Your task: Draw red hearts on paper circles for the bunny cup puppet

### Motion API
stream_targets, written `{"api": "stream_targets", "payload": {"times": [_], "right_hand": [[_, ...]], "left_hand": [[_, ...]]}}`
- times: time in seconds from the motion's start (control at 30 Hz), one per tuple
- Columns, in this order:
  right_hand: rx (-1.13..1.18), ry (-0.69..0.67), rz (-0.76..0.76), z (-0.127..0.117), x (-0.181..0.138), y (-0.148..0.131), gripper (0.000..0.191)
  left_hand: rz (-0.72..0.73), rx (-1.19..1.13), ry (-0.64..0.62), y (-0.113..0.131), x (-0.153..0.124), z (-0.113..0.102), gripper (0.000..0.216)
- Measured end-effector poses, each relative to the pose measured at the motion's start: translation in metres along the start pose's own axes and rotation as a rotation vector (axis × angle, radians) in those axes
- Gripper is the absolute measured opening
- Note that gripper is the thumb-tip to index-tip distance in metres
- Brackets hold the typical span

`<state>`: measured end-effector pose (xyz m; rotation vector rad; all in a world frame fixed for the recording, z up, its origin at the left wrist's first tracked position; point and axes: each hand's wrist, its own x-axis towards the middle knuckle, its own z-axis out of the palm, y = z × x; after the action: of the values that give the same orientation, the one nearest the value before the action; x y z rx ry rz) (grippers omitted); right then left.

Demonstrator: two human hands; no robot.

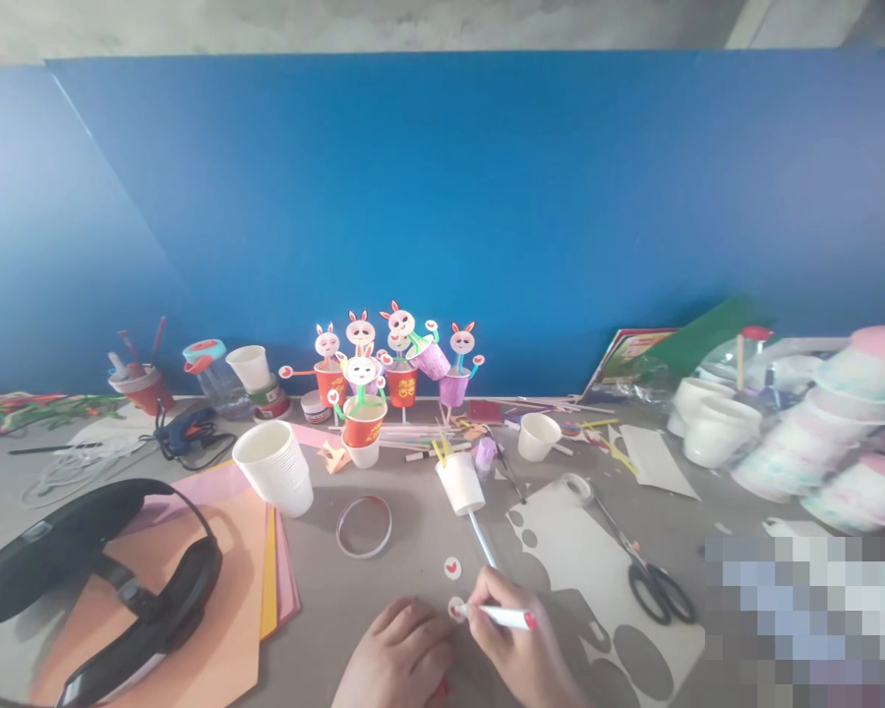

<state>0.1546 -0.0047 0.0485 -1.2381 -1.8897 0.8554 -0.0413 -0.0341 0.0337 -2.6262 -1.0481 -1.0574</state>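
My right hand (516, 639) is closed round a white marker (502, 617) with a red end, its tip on a small white paper disc (455, 609) on the grey table (405, 575). My left hand (396, 657) lies beside the disc with its fingers curled, the fingertips near the disc's left edge. A second disc with a red heart (452, 567) lies just beyond. A white paper cup on a straw (462, 484) stands tilted behind the discs.
Finished bunny cup figures (383, 379) stand at the back by the blue wall. A stack of white cups (274, 467), coloured paper sheets (243, 560), a black headset (95, 590), a tape ring (364, 526), scissors (653, 580), a cut white sheet (582, 560) and stacked bowls (841, 433) surround the hands.
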Motion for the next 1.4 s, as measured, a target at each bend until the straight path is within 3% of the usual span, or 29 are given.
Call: {"api": "stream_targets", "payload": {"times": [0.4,1.4], "right_hand": [[0.007,0.002,0.003,-0.0018,-0.0001,-0.0014,0.025],[0.014,-0.013,0.003,0.0002,-0.0008,0.0035,0.022]], "left_hand": [[-0.018,0.001,0.059,0.0006,0.0004,0.0032,0.03],[-0.017,0.004,0.065,0.0008,0.0029,0.0029,0.034]]}}
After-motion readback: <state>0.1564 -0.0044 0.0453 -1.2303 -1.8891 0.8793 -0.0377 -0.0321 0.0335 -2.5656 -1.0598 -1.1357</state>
